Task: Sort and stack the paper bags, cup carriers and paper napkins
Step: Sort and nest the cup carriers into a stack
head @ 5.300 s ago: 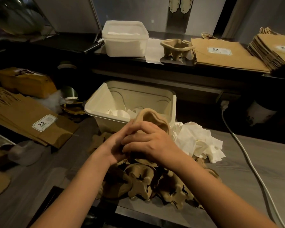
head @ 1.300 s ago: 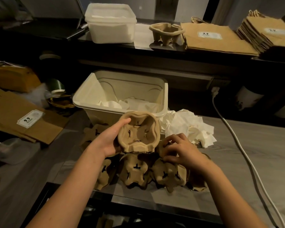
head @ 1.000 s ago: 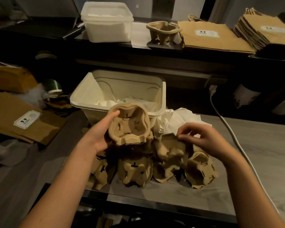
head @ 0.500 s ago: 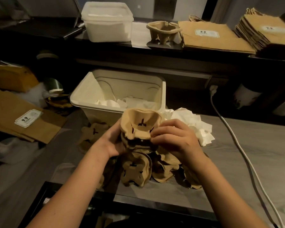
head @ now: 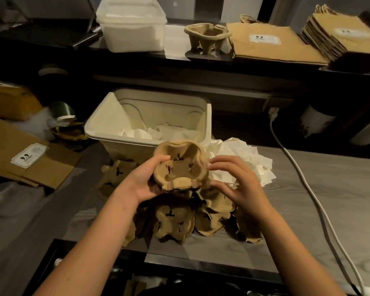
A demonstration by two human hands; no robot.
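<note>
Several moulded-pulp cup carriers are in play, and the one that matters, the held carrier (head: 181, 166), sits raised above the tabletop (head: 320, 201) in front of the person, cups facing up, just ahead of the open bin (head: 120, 116). It looks nested onto at least one more beneath it, though how many are in that stack cannot be told. Pulp like this should be very light, stiff enough to keep its shape yet easy to crush or tear at the thin rim, and its rough surface ought to grip well; the sensible hold is at the outer wall or rim on opposite sides, with light pressure. The left hand (head: 144, 181) does this, its fingers curled closed around the left wall with the thumb over the rim. The right hand (head: 236, 181) hovers beside the right rim with fingers spread and loosely bent, holding nothing that I can see; whether the fingertips touch the carrier is unclear. Below lie the loose carriers (head: 175, 221), tipped and overlapping, partly hidden by the hands and forearms. Crumpled napkins (head: 244, 154) spread behind the right hand, with more inside the bin. On the shelf behind stand a lidded tub (head: 132, 28), a sorted carrier (head: 207, 36) and stacked paper bags (head: 271, 45); further bags (head: 30, 159) lie at the left, where the dim clutter is hard to make out
</note>
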